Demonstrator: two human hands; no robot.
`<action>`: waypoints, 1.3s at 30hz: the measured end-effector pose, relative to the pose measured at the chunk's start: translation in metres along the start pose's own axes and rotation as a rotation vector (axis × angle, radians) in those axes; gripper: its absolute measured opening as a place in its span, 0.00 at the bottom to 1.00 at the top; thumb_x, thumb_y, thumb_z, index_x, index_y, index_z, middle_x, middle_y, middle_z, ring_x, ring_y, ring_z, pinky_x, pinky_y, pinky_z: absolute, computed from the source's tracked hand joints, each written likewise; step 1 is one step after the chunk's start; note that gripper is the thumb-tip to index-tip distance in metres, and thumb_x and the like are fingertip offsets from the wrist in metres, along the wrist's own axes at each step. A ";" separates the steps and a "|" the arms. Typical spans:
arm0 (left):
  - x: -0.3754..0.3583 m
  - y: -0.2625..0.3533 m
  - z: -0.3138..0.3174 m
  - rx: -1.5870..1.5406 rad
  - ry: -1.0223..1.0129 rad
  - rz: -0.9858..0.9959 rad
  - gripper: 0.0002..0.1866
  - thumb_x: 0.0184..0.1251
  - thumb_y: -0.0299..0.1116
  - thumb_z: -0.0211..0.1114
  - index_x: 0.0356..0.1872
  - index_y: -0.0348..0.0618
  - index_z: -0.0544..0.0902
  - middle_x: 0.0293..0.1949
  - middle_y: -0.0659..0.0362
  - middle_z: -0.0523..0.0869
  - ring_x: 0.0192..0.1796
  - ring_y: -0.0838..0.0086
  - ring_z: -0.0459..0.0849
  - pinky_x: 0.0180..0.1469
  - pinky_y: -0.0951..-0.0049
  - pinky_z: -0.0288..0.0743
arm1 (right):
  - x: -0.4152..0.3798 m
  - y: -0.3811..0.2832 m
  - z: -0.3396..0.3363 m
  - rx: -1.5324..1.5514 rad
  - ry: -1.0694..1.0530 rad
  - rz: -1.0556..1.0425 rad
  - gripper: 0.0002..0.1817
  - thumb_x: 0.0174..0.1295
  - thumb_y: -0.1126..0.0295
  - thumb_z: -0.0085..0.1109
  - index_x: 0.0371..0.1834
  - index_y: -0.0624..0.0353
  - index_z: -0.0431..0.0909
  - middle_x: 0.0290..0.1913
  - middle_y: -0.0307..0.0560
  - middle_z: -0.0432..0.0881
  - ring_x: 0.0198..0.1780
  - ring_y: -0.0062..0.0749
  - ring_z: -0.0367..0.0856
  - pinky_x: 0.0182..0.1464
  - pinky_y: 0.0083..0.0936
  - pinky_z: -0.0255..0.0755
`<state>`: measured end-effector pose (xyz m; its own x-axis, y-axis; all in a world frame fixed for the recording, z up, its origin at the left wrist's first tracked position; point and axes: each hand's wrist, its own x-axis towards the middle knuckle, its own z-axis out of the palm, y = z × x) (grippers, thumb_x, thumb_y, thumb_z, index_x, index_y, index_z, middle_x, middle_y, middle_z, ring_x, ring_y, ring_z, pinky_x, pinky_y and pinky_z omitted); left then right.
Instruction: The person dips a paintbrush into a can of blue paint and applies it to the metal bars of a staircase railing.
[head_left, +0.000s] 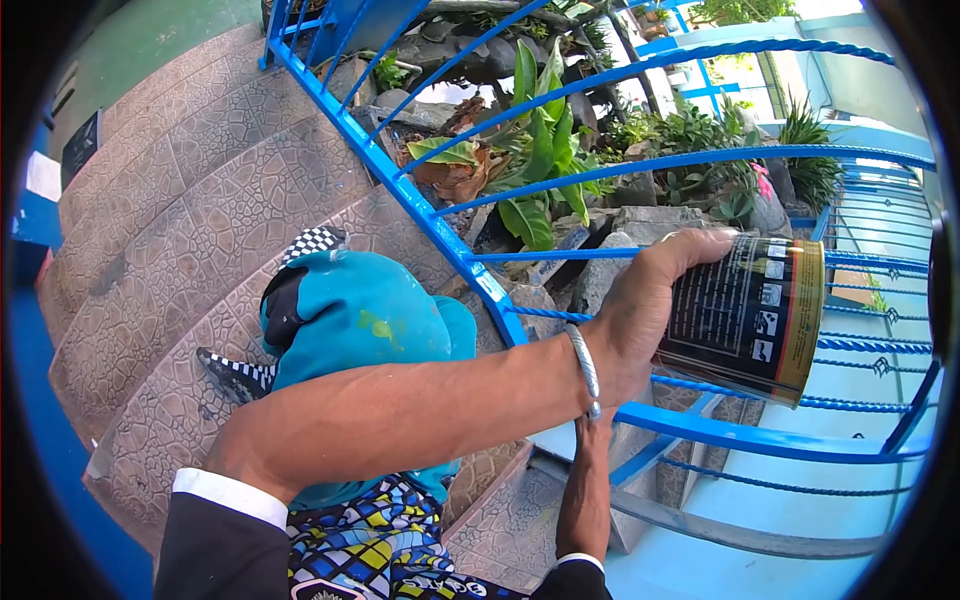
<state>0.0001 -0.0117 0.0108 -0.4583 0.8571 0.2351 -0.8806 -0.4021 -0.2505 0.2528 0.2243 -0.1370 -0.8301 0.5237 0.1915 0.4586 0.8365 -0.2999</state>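
Observation:
My left hand (640,310) is wrapped around a black paint can (735,315) with a gold rim, white print and small pictograms. The can is tipped on its side, its rim end toward the right, in front of the blue railing (700,165) with twisted bars. A silver bracelet circles my left wrist. My right forearm (588,490) rises from the bottom edge and passes behind the left wrist. The right hand itself is hidden there, so its fingers and anything in them do not show.
Curved stone-patterned steps (200,200) descend at the left. My bent leg in teal trousers (360,320) and checkered shoes rests on them. Beyond the railing lie rocks and leafy plants (545,140). A light blue wall (780,490) stands at the right.

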 end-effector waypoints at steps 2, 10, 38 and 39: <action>-0.004 0.002 0.007 0.053 0.061 0.002 0.18 0.73 0.53 0.67 0.45 0.48 0.87 0.37 0.63 0.92 0.36 0.76 0.93 0.42 0.73 0.88 | -0.002 0.016 0.008 0.059 0.005 0.035 0.21 0.70 0.64 0.67 0.63 0.61 0.84 0.67 0.59 0.82 0.70 0.63 0.74 0.71 0.55 0.65; 0.000 0.000 0.001 0.033 0.029 -0.009 0.19 0.74 0.51 0.67 0.48 0.46 0.87 0.39 0.61 0.93 0.37 0.74 0.94 0.44 0.71 0.90 | -0.024 0.004 0.009 0.253 0.281 0.023 0.21 0.69 0.65 0.69 0.62 0.61 0.84 0.65 0.58 0.83 0.69 0.61 0.75 0.70 0.53 0.67; 0.002 -0.002 -0.005 -0.009 -0.045 0.017 0.18 0.80 0.43 0.64 0.56 0.41 0.88 0.46 0.56 0.96 0.44 0.68 0.97 0.52 0.64 0.94 | -0.080 -0.003 0.084 0.423 0.521 0.034 0.14 0.62 0.80 0.74 0.51 0.65 0.88 0.57 0.60 0.88 0.56 0.53 0.89 0.59 0.41 0.83; 0.003 -0.003 -0.006 -0.016 -0.057 0.018 0.18 0.80 0.44 0.64 0.56 0.41 0.88 0.46 0.56 0.96 0.44 0.68 0.97 0.52 0.63 0.94 | -0.085 0.001 0.091 0.322 0.500 -0.019 0.14 0.62 0.81 0.74 0.51 0.65 0.88 0.58 0.60 0.88 0.57 0.53 0.89 0.59 0.41 0.83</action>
<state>0.0018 -0.0060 0.0066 -0.4804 0.8299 0.2837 -0.8705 -0.4116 -0.2698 0.2947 0.1660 -0.2387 -0.5513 0.5867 0.5931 0.2604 0.7964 -0.5458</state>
